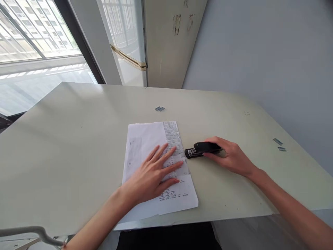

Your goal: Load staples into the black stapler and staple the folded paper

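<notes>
A black stapler [208, 148] lies at the right edge of the paper, its front end pointing left. My right hand [229, 156] grips it from the right, thumb on the near side and fingers over the far side. Under my left hand [156, 173] are white paper sheets [145, 133], partly printed, with many rows of staples [172, 133] along the upper right part. The left hand lies flat with its fingers spread across the paper. Whether the stapler's jaw touches the paper's edge, I cannot tell.
Strips of staples [159, 108] lie beyond the paper, and more staple strips [279, 144] sit at the far right of the pale table [78, 156]. Behind the table stand a fridge [166, 52] and a grey wall [260, 45]. A curved metal bar [28, 230] is at lower left.
</notes>
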`<action>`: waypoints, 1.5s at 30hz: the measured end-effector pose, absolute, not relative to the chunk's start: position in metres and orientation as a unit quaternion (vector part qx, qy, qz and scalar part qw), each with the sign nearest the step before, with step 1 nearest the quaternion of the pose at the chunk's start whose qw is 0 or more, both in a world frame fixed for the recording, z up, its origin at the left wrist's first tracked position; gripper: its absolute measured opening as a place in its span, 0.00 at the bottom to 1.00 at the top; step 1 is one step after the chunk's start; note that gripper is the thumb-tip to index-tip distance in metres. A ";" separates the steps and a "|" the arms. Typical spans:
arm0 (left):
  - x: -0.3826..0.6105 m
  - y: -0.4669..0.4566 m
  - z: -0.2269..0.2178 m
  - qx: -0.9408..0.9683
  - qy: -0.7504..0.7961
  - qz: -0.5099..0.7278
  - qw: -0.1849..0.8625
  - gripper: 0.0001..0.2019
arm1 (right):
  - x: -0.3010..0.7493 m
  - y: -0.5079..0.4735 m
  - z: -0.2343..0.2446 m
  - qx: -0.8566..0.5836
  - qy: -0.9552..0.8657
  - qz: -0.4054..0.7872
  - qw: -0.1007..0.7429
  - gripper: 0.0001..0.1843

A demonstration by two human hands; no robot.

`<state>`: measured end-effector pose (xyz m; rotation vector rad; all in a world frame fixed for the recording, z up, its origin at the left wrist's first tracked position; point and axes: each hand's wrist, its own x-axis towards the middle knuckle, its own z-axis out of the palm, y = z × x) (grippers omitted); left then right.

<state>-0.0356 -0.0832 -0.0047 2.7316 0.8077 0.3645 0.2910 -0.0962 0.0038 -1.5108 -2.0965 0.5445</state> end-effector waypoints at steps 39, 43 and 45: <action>0.200 -0.044 -0.019 0.918 0.279 0.223 0.171 0.22 | 0.339 -0.070 -0.005 -0.654 -0.515 0.075 0.549 0.22; 0.149 -0.046 -0.018 0.938 0.233 0.184 0.180 0.23 | 0.334 -0.068 -0.007 -0.647 -0.506 0.107 0.560 0.23; 0.127 -0.049 -0.018 0.955 0.191 0.160 0.160 0.24 | 0.328 -0.065 -0.004 -0.648 -0.504 0.123 0.558 0.24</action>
